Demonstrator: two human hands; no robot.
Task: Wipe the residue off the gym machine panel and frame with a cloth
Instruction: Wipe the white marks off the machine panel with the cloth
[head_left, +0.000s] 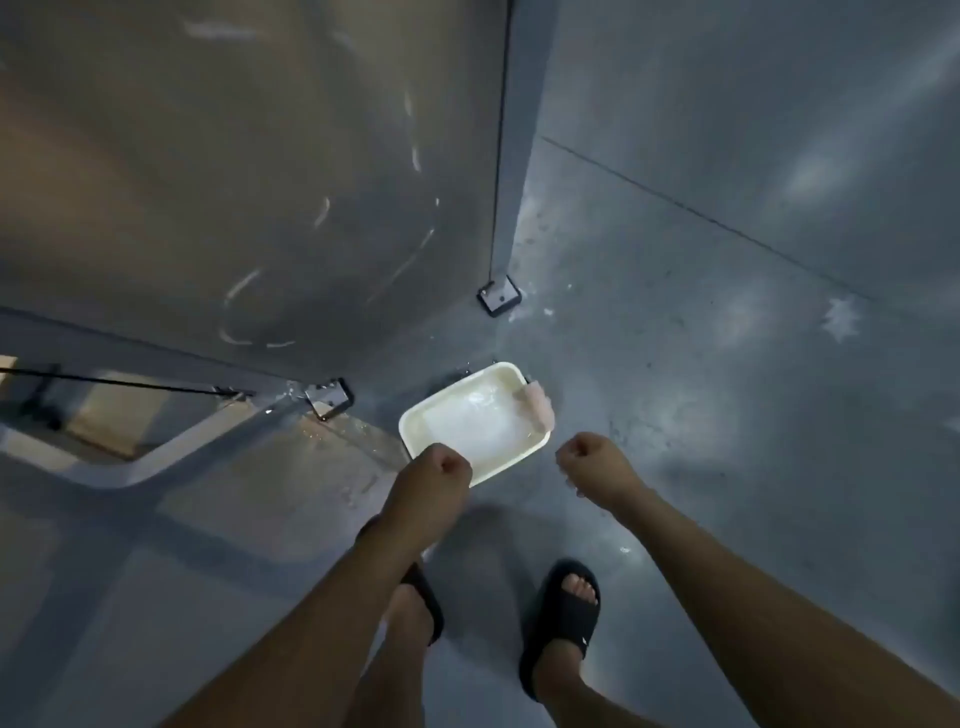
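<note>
Panel: a wide grey metal gym machine panel (234, 182) fills the upper left, standing upright beside the person.
Residue: thin white curved streaks (239, 286) mark the panel's lower half, so the wiping looks unfinished.
Frame: a grey painted metal frame tube (218, 441) runs along the floor below the panel to a bolted foot plate (327, 397), which is wet with droplets.
Basin: a cream rectangular plastic basin (415, 421) of soapy water sits on the floor just beside that foot plate, probably kept near for rinsing.
Left hand: the left hand (441, 462) has its fingers curled together, nothing visible in it; it overlaps the basin's near corner, and I cannot tell whether it touches it.
Cloth: a pale pink folded cloth (535, 410) hangs over the basin's right rim, in neither hand, likely parked there to stay damp.
Right hand: the right hand (587, 457) is curled together too, holding nothing, just right of the basin.
Floor: grey concrete floor (727, 364), with wet patches and white smears, under feet in black slides (566, 618).
</note>
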